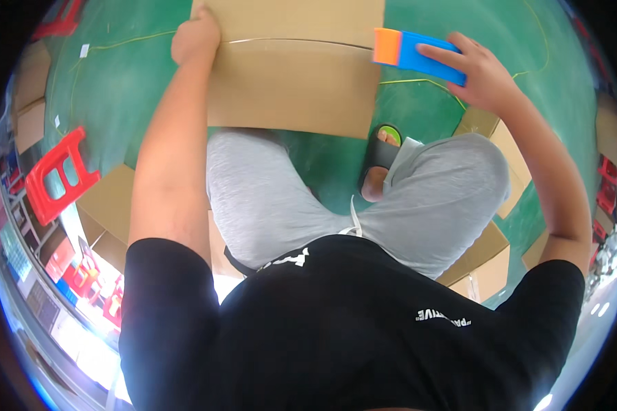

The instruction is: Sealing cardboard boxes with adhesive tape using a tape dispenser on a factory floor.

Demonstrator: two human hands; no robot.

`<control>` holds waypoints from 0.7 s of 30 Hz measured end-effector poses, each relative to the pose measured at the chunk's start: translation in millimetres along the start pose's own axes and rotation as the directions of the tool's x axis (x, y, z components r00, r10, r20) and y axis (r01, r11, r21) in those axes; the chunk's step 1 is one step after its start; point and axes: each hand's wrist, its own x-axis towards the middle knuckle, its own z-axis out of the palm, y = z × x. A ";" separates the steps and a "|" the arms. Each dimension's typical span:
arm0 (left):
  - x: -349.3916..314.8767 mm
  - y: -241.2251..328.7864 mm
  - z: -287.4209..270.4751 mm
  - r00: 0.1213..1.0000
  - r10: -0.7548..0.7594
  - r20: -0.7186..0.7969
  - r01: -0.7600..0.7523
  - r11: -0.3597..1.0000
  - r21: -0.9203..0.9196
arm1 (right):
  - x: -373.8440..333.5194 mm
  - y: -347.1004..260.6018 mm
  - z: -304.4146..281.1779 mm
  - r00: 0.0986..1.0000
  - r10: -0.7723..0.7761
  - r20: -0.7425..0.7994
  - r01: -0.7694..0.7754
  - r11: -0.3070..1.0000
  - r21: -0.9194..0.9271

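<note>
A brown cardboard box stands in front of my knees, its two top flaps meeting at a thin seam that runs from left to right. My left hand is closed on the box's left edge, with the fingertips mostly hidden. At the right end of the seam, my right hand grips a long blue tape dispenser with an orange end. That orange end lies over or against the box's right edge; whether it touches cannot be made out. No strip of tape can be seen on the seam.
Other cardboard boxes stand to the left, beside my right knee and behind it. A red plastic stool is at the left. The green floor carries yellow lines. My sandalled foot is just below the box.
</note>
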 end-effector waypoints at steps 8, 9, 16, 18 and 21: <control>9.7 -2.6 14.9 0.999 -0.021 -0.043 0.022 0.999 0.026 | -39.4 32.9 24.1 0.999 0.038 0.020 -0.037 0.998 -0.043; 10.9 -3.5 14.7 0.999 -0.012 -0.042 0.013 0.999 0.030 | -35.4 35.7 26.4 1.000 0.010 -0.016 -0.011 0.998 -0.055; 2.4 -2.3 8.8 0.998 -0.029 -0.048 0.031 0.998 0.062 | -31.2 41.9 25.4 0.994 -0.105 -0.025 0.105 0.994 -0.011; 3.6 -3.7 8.2 0.999 -0.012 -0.050 0.015 0.998 0.059 | -29.0 46.2 36.1 0.996 -0.085 -0.036 0.086 0.996 0.006; -3.3 1.8 6.0 0.997 0.024 -0.075 -0.021 0.999 0.035 | -30.4 57.1 59.3 0.994 -0.105 -0.040 0.107 0.993 0.046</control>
